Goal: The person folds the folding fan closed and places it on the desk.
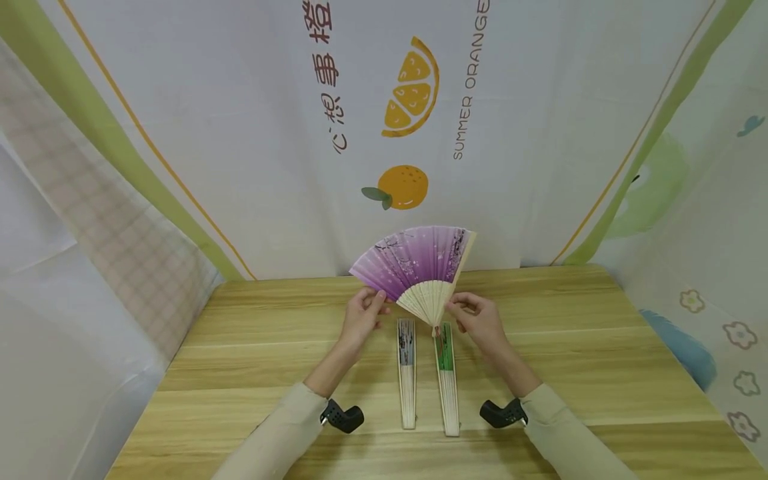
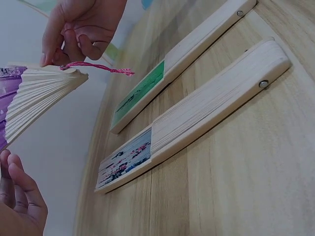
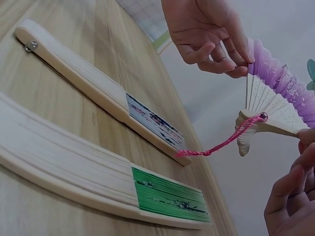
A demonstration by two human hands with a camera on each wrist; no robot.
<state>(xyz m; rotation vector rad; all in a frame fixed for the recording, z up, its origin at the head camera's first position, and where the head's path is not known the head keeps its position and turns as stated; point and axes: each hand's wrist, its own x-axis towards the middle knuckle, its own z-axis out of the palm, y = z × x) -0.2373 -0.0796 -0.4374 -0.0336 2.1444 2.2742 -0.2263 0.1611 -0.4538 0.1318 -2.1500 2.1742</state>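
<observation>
A purple folding fan (image 1: 420, 260) with pale ribs is spread partway, held up above the back of the table. My left hand (image 1: 362, 313) pinches its left edge; my right hand (image 1: 478, 320) pinches the guard stick at its right edge. From the fan's pivot hangs a pink cord (image 3: 226, 137). Below it, two folded fans lie side by side on the wood: a grey-blue one (image 1: 407, 373) on the left and a green one (image 1: 447, 380) on the right. In the left wrist view both folded fans show pale wooden sticks and a metal rivet.
The wood-grain table (image 1: 252, 373) reaches back to a white cloth (image 1: 252, 133) printed with oranges and lettering. Another patterned cloth (image 1: 708, 280) hangs along the right side. Each sleeve carries a black wrist device, such as the one on the left (image 1: 345, 418).
</observation>
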